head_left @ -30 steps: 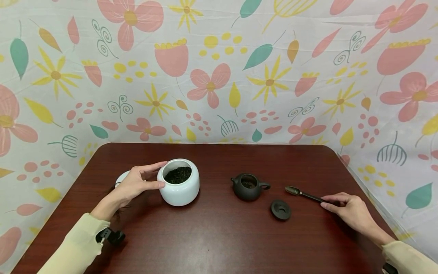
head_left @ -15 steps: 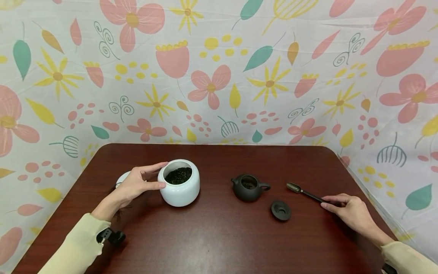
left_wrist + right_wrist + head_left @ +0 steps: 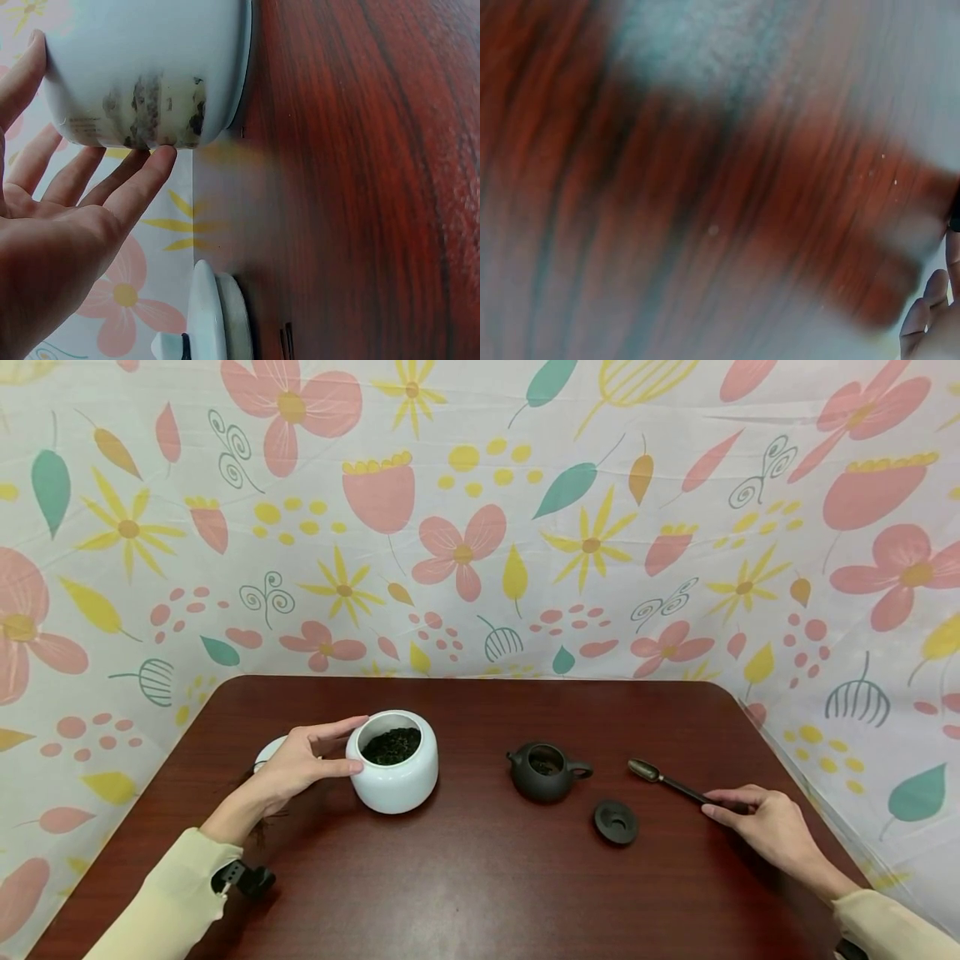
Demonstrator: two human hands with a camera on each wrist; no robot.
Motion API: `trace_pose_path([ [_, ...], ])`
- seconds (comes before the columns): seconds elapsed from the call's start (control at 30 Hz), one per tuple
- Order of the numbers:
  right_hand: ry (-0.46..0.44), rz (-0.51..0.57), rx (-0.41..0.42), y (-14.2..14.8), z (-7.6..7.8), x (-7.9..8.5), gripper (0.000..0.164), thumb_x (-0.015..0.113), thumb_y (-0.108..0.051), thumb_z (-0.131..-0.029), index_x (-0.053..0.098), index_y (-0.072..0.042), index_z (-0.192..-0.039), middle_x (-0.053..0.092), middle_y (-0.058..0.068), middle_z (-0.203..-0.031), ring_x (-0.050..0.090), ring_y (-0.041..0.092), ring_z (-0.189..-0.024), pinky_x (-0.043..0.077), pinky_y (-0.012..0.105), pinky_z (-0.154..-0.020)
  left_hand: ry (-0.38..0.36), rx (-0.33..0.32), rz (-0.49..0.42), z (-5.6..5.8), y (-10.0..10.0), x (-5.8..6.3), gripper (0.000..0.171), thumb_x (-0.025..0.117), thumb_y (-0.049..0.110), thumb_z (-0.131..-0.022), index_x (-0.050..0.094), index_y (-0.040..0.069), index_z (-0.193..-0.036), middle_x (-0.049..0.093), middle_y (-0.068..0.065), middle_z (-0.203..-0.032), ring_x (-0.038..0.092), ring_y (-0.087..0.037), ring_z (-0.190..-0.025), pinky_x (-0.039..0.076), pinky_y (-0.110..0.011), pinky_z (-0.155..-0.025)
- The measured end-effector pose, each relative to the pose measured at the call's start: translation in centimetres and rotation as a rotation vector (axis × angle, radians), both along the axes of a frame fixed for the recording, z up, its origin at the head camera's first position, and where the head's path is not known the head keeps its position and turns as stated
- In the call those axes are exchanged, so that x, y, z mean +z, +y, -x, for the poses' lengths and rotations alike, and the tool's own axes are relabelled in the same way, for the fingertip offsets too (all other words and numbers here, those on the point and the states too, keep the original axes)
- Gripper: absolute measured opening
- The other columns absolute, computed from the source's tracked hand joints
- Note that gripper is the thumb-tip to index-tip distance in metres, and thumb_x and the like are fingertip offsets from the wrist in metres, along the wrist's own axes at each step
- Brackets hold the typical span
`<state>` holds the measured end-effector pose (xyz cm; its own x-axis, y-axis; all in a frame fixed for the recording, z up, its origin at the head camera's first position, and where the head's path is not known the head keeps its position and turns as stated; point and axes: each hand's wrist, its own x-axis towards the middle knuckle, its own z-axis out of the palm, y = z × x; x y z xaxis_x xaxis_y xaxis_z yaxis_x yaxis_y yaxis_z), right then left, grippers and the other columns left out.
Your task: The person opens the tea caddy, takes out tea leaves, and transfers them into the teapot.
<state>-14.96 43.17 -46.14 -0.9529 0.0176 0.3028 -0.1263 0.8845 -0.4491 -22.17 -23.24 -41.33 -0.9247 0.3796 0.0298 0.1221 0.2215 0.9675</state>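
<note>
In the head view, a white ceramic jar (image 3: 393, 787) filled with dark tea leaves (image 3: 391, 746) stands upright on the table's left half. My left hand (image 3: 298, 760) rests its fairly straight fingers and thumb against the jar's left side; the left wrist view shows fingertips (image 3: 163, 154) on its wall. Over at the right, my right hand (image 3: 772, 822) pinches the dark handle of a tea scoop (image 3: 663, 781), whose bowl points left toward a dark teapot (image 3: 545, 774). The teapot is uncovered, with some leaves inside. Its round lid (image 3: 616, 822) lies in front of it, to the right.
A white knobbed lid (image 3: 214, 319) lies on the table behind my left hand, mostly hidden in the head view. The brown wooden table (image 3: 465, 877) ends at a patterned cloth backdrop (image 3: 480, 527) along its back and sides.
</note>
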Motion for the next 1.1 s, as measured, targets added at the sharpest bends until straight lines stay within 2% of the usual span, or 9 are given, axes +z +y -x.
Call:
trace_pose_path([
  [0.23, -0.001, -0.008, 0.001, -0.29, 0.01, 0.17, 0.018, 0.092, -0.024, -0.084, 0.086, -0.015, -0.098, 0.077, 0.003, -0.094, 0.067, 0.013, -0.086, 0.044, 0.019, -0.065, 0.002, 0.002, 0.0, -0.01, -0.05, -0.13, 0.072, 0.087, 0.012, -0.089, 0.056, 0.011, -0.154, 0.06, -0.015, -0.148, 0.057, -0.04, -0.134, 0.055, -0.03, -0.093],
  [0.47, 0.018, -0.012, 0.006, -0.47, -0.05, 0.23, 0.017, 0.092, -0.022, -0.083, 0.086, -0.015, -0.098, 0.076, 0.002, -0.092, 0.062, 0.001, -0.083, 0.044, 0.019, -0.064, 0.003, 0.001, -0.002, 0.0, -0.06, -0.15, 0.072, 0.087, 0.012, -0.089, 0.057, 0.011, -0.154, 0.06, -0.015, -0.147, 0.057, -0.04, -0.134, 0.055, -0.031, -0.093],
  [0.63, 0.017, -0.01, 0.002, -0.56, -0.17, 0.2, 0.018, 0.092, -0.022, -0.084, 0.086, -0.014, -0.098, 0.076, 0.003, -0.092, 0.062, 0.004, -0.08, 0.043, 0.021, -0.063, 0.006, -0.003, -0.003, 0.0, -0.05, -0.1, 0.072, 0.087, 0.011, -0.089, 0.056, 0.011, -0.154, 0.06, -0.015, -0.148, 0.057, -0.039, -0.134, 0.054, -0.03, -0.094],
  [0.77, 0.0, -0.009, -0.006, -0.7, -0.26, 0.11, 0.019, 0.091, -0.022, -0.084, 0.085, -0.013, -0.1, 0.076, 0.004, -0.093, 0.056, 0.003, -0.074, 0.042, 0.024, -0.061, 0.008, -0.014, -0.013, -0.04, -0.08, -0.01, 0.072, 0.086, 0.009, -0.089, 0.055, 0.01, -0.154, 0.059, -0.015, -0.149, 0.055, -0.04, -0.136, 0.055, -0.03, -0.094],
  [0.9, -0.013, -0.009, -0.005, -0.76, -0.4, 0.11, 0.022, 0.091, -0.022, -0.085, 0.085, -0.011, -0.103, 0.074, 0.005, -0.094, 0.05, 0.004, -0.07, 0.039, 0.026, -0.058, 0.021, -0.013, 0.001, -0.05, -0.21, 0.08, 0.071, 0.086, 0.01, -0.089, 0.057, 0.01, -0.154, 0.059, -0.013, -0.149, 0.053, -0.035, -0.139, 0.054, -0.031, -0.095],
  [1.1, 0.003, -0.016, -0.01, -0.85, -0.78, 0.6, 0.026, 0.092, -0.026, -0.085, 0.084, -0.013, -0.106, 0.074, 0.01, -0.104, 0.055, 0.009, -0.077, 0.042, 0.024, -0.062, 0.062, 0.002, 0.046, -0.48, -0.51, 0.6, 0.071, 0.087, 0.013, -0.089, 0.057, 0.009, -0.153, 0.06, -0.012, -0.148, 0.051, -0.035, -0.14, 0.051, -0.03, -0.099],
])
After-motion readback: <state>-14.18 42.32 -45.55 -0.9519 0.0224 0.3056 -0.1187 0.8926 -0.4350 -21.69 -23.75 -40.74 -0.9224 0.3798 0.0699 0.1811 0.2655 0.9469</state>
